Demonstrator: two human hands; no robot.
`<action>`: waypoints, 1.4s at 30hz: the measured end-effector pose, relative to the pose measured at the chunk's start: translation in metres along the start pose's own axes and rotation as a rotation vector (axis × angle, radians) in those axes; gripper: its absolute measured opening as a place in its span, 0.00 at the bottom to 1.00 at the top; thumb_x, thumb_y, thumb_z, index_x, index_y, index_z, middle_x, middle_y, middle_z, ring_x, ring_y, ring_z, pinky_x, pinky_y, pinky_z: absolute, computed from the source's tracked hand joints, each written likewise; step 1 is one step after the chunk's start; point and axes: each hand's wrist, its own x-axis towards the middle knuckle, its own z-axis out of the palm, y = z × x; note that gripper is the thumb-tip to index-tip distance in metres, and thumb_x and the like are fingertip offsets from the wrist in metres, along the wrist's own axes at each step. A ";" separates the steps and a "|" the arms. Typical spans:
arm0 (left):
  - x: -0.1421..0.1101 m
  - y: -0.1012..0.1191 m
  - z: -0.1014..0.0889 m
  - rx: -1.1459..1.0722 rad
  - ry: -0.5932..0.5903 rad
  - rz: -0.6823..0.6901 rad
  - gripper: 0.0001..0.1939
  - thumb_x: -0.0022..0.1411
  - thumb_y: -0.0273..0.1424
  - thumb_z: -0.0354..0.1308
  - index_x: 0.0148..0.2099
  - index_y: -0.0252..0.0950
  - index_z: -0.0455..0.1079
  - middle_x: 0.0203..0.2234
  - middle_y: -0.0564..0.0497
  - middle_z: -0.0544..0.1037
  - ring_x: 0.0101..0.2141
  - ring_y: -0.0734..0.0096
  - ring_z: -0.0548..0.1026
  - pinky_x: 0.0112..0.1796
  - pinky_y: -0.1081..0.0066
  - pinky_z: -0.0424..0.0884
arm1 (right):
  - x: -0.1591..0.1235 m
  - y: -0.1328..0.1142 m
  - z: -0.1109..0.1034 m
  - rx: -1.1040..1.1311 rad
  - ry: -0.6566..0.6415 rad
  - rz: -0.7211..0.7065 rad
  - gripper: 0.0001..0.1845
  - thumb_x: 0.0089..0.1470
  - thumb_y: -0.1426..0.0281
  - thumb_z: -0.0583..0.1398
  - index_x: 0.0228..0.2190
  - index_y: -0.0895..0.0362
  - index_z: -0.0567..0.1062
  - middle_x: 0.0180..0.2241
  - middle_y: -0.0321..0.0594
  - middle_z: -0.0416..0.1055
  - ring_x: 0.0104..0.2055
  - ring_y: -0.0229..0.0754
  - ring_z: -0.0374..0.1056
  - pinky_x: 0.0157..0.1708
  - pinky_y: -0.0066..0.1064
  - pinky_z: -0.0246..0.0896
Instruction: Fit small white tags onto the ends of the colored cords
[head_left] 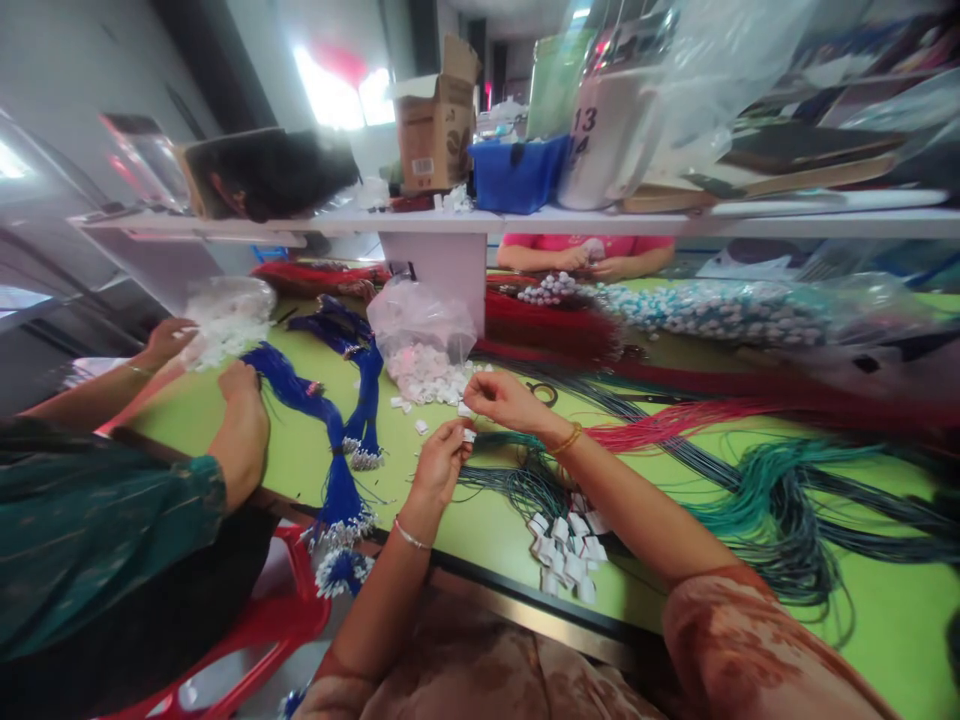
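On the green table (pixel 885 610), at frame centre, the left hand (pixel 441 462) and right hand (pixel 501 402) each pinch a small white connector.

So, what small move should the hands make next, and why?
Probably ease the right hand slightly down toward the left hand: the left fingers pinch a small white piece, while the right fingers sit close above, with another white piece just beneath them, so little travel seems needed.
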 end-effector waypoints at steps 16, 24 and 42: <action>0.007 -0.004 0.018 -0.166 -0.030 -0.022 0.11 0.48 0.30 0.67 0.35 0.31 0.74 0.30 0.50 0.75 0.24 0.81 0.66 0.26 0.78 0.62 | -0.056 0.030 0.004 -0.056 0.150 0.168 0.08 0.47 0.68 0.54 0.21 0.59 0.66 0.20 0.31 0.59 0.24 0.32 0.52 0.25 0.25 0.46; 0.007 -0.015 0.027 0.102 0.080 0.203 0.14 0.49 0.37 0.67 0.36 0.32 0.76 0.25 0.52 0.75 0.24 0.80 0.66 0.28 0.77 0.61 | -0.054 0.041 0.011 0.023 0.154 0.226 0.11 0.49 0.66 0.53 0.19 0.58 0.62 0.18 0.30 0.55 0.23 0.32 0.50 0.23 0.24 0.44; 0.015 -0.035 0.040 0.034 0.049 0.126 0.15 0.48 0.38 0.67 0.35 0.31 0.76 0.25 0.51 0.75 0.24 0.79 0.67 0.27 0.76 0.61 | -0.071 0.031 0.003 -0.359 0.178 0.121 0.13 0.54 0.66 0.55 0.21 0.59 0.66 0.18 0.32 0.60 0.21 0.32 0.51 0.24 0.26 0.41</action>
